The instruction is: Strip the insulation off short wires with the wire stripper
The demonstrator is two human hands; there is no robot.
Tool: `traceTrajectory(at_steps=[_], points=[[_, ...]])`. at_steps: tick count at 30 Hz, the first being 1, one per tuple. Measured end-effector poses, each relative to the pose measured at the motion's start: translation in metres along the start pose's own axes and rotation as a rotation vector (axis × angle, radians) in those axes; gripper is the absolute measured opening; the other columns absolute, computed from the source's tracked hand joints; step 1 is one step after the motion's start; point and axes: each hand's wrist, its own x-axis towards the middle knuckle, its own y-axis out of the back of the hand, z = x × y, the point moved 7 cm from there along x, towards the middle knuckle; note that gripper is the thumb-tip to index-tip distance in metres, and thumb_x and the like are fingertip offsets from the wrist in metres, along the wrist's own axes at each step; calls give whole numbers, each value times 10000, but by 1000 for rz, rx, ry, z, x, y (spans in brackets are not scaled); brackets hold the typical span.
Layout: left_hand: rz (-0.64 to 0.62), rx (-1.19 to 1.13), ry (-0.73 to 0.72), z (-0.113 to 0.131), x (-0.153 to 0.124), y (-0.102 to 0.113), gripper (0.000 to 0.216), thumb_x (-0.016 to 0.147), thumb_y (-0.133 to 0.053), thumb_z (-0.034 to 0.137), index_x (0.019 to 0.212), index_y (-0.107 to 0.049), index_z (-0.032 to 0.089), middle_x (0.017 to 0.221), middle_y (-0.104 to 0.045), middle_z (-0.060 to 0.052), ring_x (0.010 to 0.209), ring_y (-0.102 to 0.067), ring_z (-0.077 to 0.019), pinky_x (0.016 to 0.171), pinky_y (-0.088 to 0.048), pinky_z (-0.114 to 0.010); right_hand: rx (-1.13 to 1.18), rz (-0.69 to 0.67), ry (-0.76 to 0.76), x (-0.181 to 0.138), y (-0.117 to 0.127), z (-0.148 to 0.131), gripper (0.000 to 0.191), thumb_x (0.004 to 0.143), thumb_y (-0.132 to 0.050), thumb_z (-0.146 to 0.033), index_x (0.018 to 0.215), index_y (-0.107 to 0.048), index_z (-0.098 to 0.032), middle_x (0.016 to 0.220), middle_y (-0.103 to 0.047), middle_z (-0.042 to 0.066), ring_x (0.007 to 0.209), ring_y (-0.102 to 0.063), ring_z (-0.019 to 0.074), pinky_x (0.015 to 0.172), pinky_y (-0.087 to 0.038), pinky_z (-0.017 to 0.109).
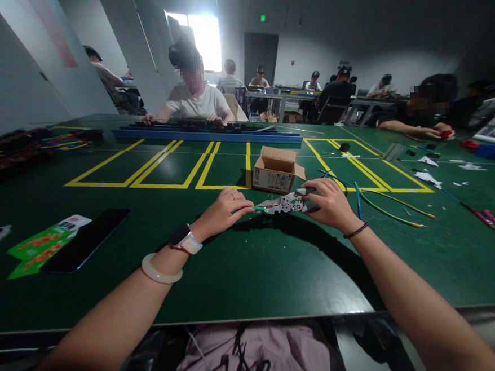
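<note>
My right hand (329,202) grips the dark handles of a pair of wire strippers (286,203), whose silver jaws point left. Between the thumb and fingers of my left hand (224,212) is a thin green wire (259,209). Its end lies at the jaws; whether they bite on it I cannot tell. Just behind the tool stands an open cardboard box (272,179). To the right of my right hand lie a blue wire (358,200) and a green-yellow wire (387,209) with metal ends.
At the left are a dark phone (88,239) and a green packet (43,245). A blue rail (210,133) crosses the table's far side, with a person (199,95) behind it. White paper scraps (428,178) and red cables (487,219) lie at the right.
</note>
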Motion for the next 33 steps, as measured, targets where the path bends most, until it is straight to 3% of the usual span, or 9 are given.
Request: traceTrajectory(at_steps=[8, 19, 33], points=[[3, -80, 14, 3, 0, 1, 229, 953, -501, 305, 991, -683, 173, 903, -663, -65, 909, -566, -196, 897, -406, -384, 33, -12, 16, -3, -7, 1, 88, 728, -640, -198, 803, -680, -223, 1079, -645, 90, 992, -563, 253, 871, -463, 431], [123, -218, 50, 4, 1, 15, 194, 932, -541, 294, 969, -691, 176, 904, -687, -65, 903, -586, -193, 848, -458, -374, -45, 18, 76, 0, 0, -11, 89, 744, -620, -172, 733, -703, -202, 1038, -677, 88, 933, -605, 231, 841, -513, 377], [128, -295, 94, -2, 2, 16, 214, 924, -558, 327, 935, -709, 176, 894, -706, -60, 867, -593, -183, 797, -477, -350, -68, 18, 81, -1, 0, -15, 117, 763, -619, -207, 661, -677, -204, 960, -685, 90, 808, -594, 199, 730, -503, 345]])
